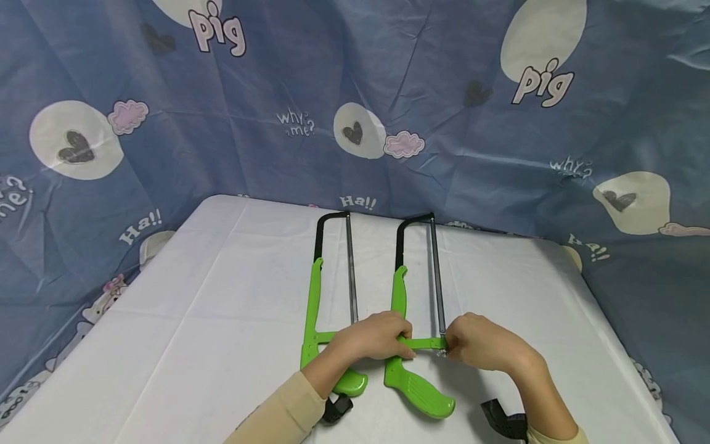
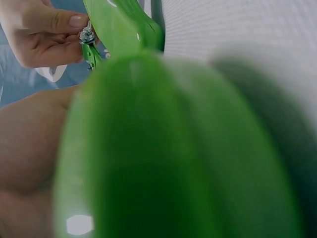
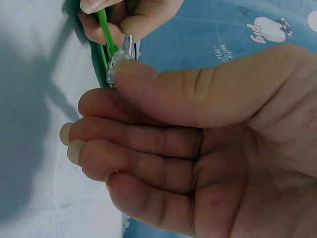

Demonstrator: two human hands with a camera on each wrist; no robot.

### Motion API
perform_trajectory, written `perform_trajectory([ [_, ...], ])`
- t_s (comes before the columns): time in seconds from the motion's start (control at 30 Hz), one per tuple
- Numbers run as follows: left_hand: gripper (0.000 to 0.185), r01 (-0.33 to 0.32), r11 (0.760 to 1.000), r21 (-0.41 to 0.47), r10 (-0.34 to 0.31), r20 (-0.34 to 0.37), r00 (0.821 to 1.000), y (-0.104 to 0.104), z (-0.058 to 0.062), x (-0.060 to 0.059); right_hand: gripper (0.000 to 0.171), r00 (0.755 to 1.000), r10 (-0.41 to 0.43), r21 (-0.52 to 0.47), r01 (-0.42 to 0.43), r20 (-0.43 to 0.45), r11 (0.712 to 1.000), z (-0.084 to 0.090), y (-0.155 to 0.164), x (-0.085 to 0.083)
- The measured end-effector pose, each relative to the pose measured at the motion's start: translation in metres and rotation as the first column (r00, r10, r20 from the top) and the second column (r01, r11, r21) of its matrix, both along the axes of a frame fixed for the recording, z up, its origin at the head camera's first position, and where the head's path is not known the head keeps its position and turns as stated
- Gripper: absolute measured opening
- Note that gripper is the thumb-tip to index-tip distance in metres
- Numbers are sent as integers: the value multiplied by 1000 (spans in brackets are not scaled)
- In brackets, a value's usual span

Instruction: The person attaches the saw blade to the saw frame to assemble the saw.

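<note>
Down in the lower middle of the head view, both hands meet on the right-hand hacksaw point(image 1: 413, 320), one of two green-handled saws lying side by side on the white tabletop point(image 1: 194, 320). It runs from its black frame end near the centre of the frame down to its green pistol handle at the bottom, with its blade along its right side.

The left hand point(image 1: 373, 338) lies over the green crossbar just above that handle, fingers curled round the bar: its grip is closed on the saw. In the upper part of the right wrist view, its fingertips point(image 3: 106, 12) pinch the thin green strip.

The right hand point(image 1: 484, 342) sits just to the right, at the lower end of the blade. In the right wrist view its thumb and forefinger pinch a small metal nut point(image 3: 116, 62) at the end of the green bar; the other fingers are curled loosely below. The left wrist view shows the same nut point(image 2: 87, 35) in its upper left corner, under the thumb of the right hand point(image 2: 39, 29), while a blurred green handle fills most of that frame.

Left of centre in the head view lies the left-hand hacksaw point(image 1: 327, 296), parallel and untouched. A blue printed cloth point(image 1: 355, 92) hangs behind the tabletop, filling the top of the frame.
</note>
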State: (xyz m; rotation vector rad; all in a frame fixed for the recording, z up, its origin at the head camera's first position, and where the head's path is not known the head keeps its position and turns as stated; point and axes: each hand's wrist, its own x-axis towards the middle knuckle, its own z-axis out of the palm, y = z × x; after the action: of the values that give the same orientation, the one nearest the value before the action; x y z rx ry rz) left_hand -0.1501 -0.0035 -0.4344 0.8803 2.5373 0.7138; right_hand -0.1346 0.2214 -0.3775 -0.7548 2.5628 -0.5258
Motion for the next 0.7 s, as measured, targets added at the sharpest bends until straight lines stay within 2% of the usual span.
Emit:
perform_trajectory([
  [0.27, 26, 3, 1000, -22, -3, -8, 1000, -1, -1, 0, 17, 1000, 7, -8, -7, -21, 1000, -2, -1, -1],
  [0.7, 27, 8, 1000, -22, -9, -6, 1000, -3, -2, -2, 19, 1000, -18, -66, 18, 2, 998, -1, -3, -2],
])
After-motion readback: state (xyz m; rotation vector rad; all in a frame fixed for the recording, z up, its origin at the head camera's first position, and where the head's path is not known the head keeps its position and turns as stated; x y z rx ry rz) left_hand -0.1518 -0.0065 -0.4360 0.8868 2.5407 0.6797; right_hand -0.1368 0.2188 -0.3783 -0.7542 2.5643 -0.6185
